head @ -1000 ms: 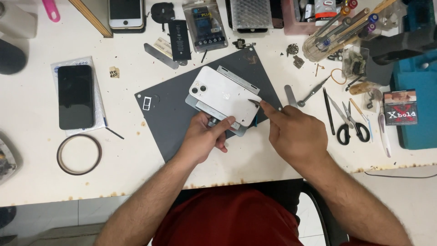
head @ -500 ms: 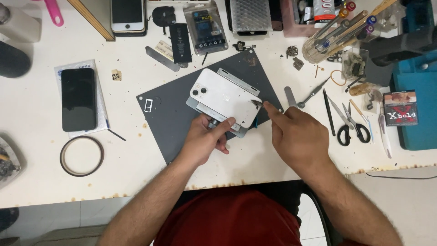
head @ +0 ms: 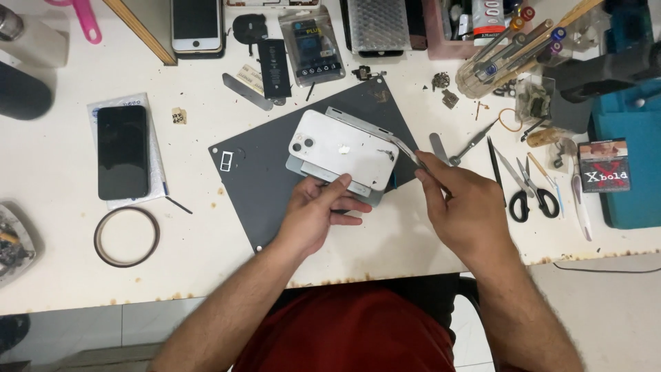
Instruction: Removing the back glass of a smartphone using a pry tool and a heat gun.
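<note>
- I see the white phone (head: 341, 148) lying back-up on a grey metal frame (head: 365, 124), on the dark mat (head: 258, 176) at the middle of the bench (head: 206, 227).
- My left hand (head: 313, 213) pinches the stack's near edge, thumb on top.
- My right hand (head: 465, 210) is pressed around tweezers (head: 407, 150), tips at the phone's right edge.
- Just right of that hand: a spudger (head: 441, 148), scissors (head: 530, 186), a boxed pack (head: 604, 165).
- Well to the left: a black phone (head: 122, 151), a tape ring (head: 127, 236).
</note>
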